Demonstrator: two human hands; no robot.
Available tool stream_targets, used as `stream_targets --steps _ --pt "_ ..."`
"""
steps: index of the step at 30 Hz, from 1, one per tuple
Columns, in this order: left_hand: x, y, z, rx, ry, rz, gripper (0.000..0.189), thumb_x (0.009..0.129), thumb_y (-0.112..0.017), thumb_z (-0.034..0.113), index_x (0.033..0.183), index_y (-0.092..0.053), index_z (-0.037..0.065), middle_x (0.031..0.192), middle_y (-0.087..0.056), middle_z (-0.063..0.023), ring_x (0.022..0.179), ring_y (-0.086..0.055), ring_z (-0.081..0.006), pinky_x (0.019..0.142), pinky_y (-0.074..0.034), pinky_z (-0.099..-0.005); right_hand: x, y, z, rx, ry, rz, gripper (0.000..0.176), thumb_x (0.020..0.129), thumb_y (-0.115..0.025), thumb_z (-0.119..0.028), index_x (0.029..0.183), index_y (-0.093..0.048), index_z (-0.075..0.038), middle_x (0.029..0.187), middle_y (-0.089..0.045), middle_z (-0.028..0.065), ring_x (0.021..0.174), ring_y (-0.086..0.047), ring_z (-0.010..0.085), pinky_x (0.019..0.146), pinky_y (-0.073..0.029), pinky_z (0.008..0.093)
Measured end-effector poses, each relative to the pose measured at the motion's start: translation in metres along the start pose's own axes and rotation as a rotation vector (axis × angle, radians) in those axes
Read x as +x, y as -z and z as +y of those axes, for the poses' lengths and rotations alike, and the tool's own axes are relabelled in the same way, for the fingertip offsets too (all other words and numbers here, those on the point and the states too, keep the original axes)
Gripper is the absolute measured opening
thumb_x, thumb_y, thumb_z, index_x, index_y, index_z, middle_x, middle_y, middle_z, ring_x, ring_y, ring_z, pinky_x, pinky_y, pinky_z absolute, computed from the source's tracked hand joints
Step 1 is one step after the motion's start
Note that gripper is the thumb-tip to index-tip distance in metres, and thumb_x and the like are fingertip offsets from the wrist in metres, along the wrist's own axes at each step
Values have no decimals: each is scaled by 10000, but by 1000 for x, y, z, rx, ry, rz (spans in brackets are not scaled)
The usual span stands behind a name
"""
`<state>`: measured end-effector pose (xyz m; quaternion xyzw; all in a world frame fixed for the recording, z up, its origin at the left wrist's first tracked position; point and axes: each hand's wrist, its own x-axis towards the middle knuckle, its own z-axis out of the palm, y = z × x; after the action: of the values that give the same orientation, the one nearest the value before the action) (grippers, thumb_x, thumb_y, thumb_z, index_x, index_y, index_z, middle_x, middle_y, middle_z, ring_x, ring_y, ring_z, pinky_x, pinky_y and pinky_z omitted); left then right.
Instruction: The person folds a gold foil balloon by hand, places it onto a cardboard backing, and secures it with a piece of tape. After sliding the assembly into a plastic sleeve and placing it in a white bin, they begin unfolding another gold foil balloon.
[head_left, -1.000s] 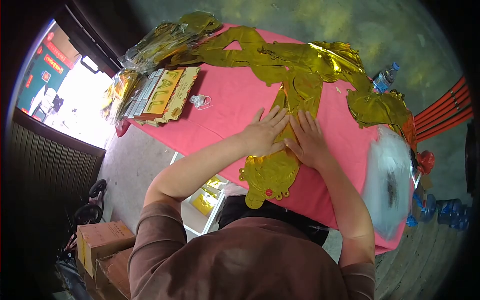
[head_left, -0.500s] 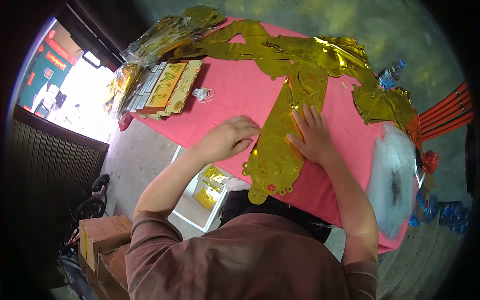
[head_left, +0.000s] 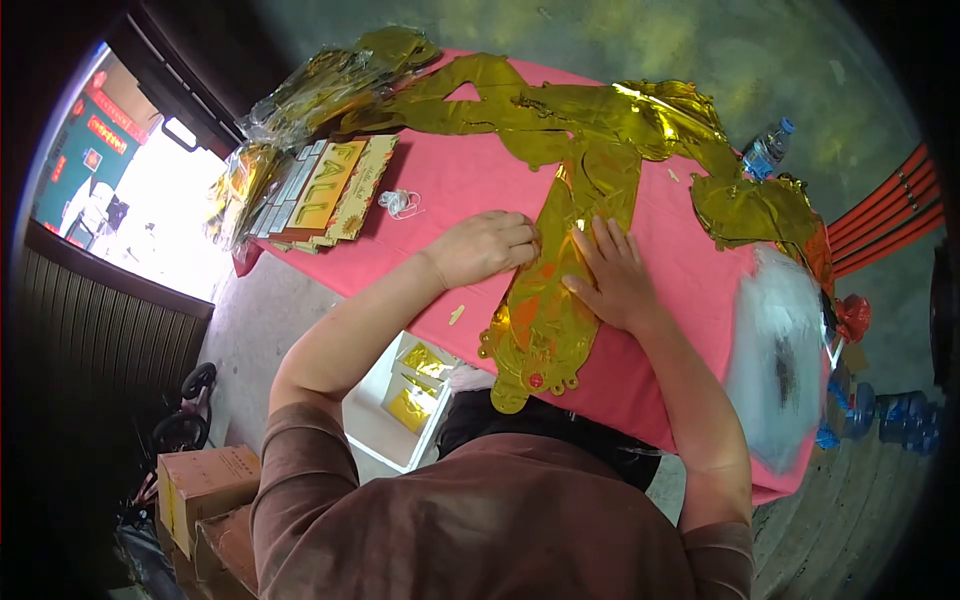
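A flat, uninflated gold foil balloon [head_left: 548,335] lies lengthwise on the pink-covered table [head_left: 690,290], its lower end at the near edge. A small red dot and tabs with holes show at that end. My left hand [head_left: 488,248] has its fingers curled together at the balloon's left edge, seemingly pinching the foil; the fingertips are partly hidden. Spread flat, my right hand [head_left: 618,278] presses on the balloon's right side. A small pale scrap [head_left: 456,315] sits on the cloth below my left wrist.
More gold foil [head_left: 470,95] covers the far side. Boxed packs marked FALL [head_left: 330,185] and white string [head_left: 400,204] are at left. At right are a water bottle [head_left: 768,148] and clear plastic bags [head_left: 780,360]. A white bin [head_left: 385,445] stands below the near edge.
My left hand has shifted up and right onto the balloon's edge, its fingers now curled. The pale scrap now shows on the cloth. The right hand stays on the foil.
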<state>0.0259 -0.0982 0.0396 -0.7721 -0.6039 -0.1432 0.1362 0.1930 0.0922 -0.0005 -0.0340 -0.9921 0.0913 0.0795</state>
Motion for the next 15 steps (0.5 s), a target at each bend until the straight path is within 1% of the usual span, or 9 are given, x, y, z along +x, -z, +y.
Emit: stream_targets --steps 1,5,8,10,11,12,13,14,15 --pt "2 -3 -1 -5 -11 34 201 762 -574 146 935 -611 51 989 -589 -65 978 -576 -247 825 -497 -353 0 0 0 -1 -2 4 681 889 -480 -506 1433 -313 -130 1500 -211 200 1390 -180 370 1131 -131 483" --pt "9 -11 -1 -6 -69 57 223 763 -565 144 952 -631 46 1016 -611 -66 990 -579 -246 841 -496 -346 -1 1 -2 2 -13 -4 666 897 -478 -497 1434 -313 -139 1503 -211 189 1397 -167 361 1130 -133 491" --pt "5 -14 -1 -25 -72 16 251 772 -551 148 976 -649 42 1027 -634 -71 990 -584 -246 850 -497 -347 -2 1 3 29 -9 -19 646 905 -481 -477 1432 -317 -140 1504 -212 186 1402 -156 357 1130 -133 494" --pt "2 -13 0 -75 -30 -21 267 740 -583 106 989 -657 42 1049 -649 -77 998 -587 -256 859 -498 -355 0 0 8 44 4 -18 638 909 -488 -463 1431 -318 -139 1504 -211 187 1404 -148 355 1130 -132 493" --pt "0 -12 1 -74 -33 -21 267 740 -583 106 989 -657 42 1049 -649 -77 998 -587 -256 859 -498 -355 -2 0 14 174 5 20 594 903 -514 -359 1421 -332 -133 1494 -233 190 1388 -193 361 1123 -163 493" --pt "-1 -9 4 -132 -1 -9 285 716 -605 77 995 -656 43 1053 -652 -77 1003 -588 -261 860 -498 -357 -5 0 19 304 5 57 564 897 -541 -255 1410 -345 -128 1484 -256 192 1372 -238 367 1117 -194 492" --pt "-2 -7 8 -193 33 3 309 692 -626 48 1000 -654 43 1058 -655 -78 1009 -588 -266 861 -498 -358 -9 9 21 305 0 54 564 897 -541 -255 1410 -345 -128 1484 -256 192 1372 -238 367 1117 -194 492" --pt "-5 -7 12 -204 31 2 309 692 -626 48 1000 -654 43 1058 -655 -78 1009 -588 -266 861 -498 -358 -16 20 24 221 22 55 563 849 -547 -143 1385 -375 -120 1462 -295 192 1341 -292 374 1100 -237 490" --pt "-8 -6 15 -268 81 24 328 675 -640 28 1003 -653 45 1055 -656 -77 1011 -587 -270 863 -498 -358 -21 30 25 136 46 56 583 801 -553 -32 1359 -406 -112 1440 -335 192 1310 -346 380 1084 -281 489"
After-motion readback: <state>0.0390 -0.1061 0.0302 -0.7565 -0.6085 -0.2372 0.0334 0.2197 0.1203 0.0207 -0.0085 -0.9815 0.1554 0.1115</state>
